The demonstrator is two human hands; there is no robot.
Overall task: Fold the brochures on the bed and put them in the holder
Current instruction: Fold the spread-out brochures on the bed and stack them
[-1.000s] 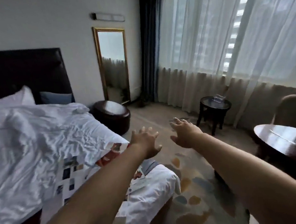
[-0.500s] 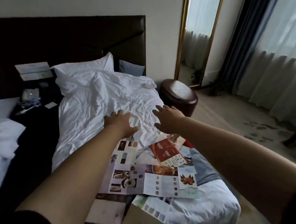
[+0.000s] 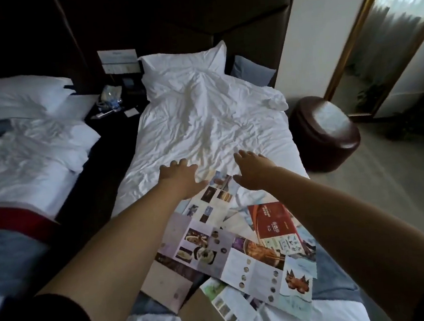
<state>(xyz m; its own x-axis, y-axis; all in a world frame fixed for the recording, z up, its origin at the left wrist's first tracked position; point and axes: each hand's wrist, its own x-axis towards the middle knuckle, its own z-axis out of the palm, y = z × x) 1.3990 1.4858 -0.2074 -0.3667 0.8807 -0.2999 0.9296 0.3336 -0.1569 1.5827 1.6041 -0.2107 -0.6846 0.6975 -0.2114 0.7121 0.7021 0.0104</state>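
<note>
Several unfolded brochures lie spread over the foot of the bed [image 3: 210,124]. A large food-photo brochure [image 3: 214,253] sits in the middle, a red one [image 3: 274,225] to its right, and a pale one with small photos [image 3: 210,204] lies further up. My left hand [image 3: 181,176] and my right hand [image 3: 253,169] are stretched out side by side above the top edge of the brochures, fingers straight, holding nothing. A brown cardboard piece [image 3: 203,319] shows at the bottom edge; I cannot tell if it is the holder.
A second bed [image 3: 23,152] stands to the left, with a dark nightstand [image 3: 115,110] between the beds. A round dark leather stool [image 3: 325,134] is right of the bed, a gold-framed mirror [image 3: 385,40] behind it. Carpeted floor lies on the right.
My view has swung left from the window side of the room to the bed. Both hands stayed outstretched and empty and now hover over the brochures.
</note>
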